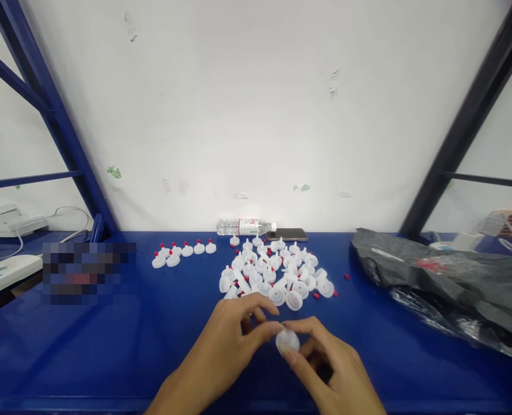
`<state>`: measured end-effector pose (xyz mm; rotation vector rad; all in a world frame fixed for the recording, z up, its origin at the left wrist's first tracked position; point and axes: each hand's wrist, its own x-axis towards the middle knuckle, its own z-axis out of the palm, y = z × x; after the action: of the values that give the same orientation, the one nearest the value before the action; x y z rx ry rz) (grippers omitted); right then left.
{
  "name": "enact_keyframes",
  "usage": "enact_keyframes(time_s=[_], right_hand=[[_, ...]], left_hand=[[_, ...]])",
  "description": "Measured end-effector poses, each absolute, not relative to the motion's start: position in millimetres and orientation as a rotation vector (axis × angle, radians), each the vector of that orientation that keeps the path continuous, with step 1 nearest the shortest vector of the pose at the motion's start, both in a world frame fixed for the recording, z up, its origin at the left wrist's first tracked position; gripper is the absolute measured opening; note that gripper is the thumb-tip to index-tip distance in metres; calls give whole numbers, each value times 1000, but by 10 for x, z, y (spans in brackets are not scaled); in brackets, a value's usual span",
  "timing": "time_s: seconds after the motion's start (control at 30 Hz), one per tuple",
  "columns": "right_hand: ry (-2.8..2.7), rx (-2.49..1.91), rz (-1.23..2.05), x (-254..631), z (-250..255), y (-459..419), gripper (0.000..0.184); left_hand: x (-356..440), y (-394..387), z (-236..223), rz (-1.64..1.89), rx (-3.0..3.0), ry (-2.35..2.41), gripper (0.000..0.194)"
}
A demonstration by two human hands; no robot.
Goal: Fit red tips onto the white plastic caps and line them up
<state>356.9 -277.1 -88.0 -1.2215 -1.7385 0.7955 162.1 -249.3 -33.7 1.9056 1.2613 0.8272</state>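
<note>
My right hand grips a white plastic spout cap between thumb and fingers, low in the middle of the view. The cap's round side faces me, and its spout is hidden. My left hand is bent in from the left, thumb tip at the cap's upper left edge and index finger arched above. Its other fingers are curled, and whatever lies between them is hidden. Just beyond both hands lies a loose heap of similar white spout caps, with small red tips scattered among and beside them.
Several white caps with red tips stand upright at the left on the blue table. A clear bottle and a phone lie by the wall. Black plastic bags spread on the right; a power strip is far left.
</note>
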Motion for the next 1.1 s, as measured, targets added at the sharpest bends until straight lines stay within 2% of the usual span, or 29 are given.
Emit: enact_keyframes(time_s=[0.13,0.37,0.7,0.93,1.1], right_hand=[[-1752,-1240,825,3549,-850,-2784,25],[-1750,-1257,822,3531,-776,-2810,25],[-1777,-1227,785,3553,-812,-2795,21],[-1780,-1230,802,3552,-812,-2789,23],[-1759,-1246,808,3542,-826,-2801,24]], left_hand=[[1567,-2417,-405,763,2070,1375,34],[1607,-2386,-544,427,2326,1756,37],[1655,-2361,-570,184,2381,1856,37],[1691,-2430,-593,305,2411,1789,31],[1663,-2498,-512,627,2326,1668,20]])
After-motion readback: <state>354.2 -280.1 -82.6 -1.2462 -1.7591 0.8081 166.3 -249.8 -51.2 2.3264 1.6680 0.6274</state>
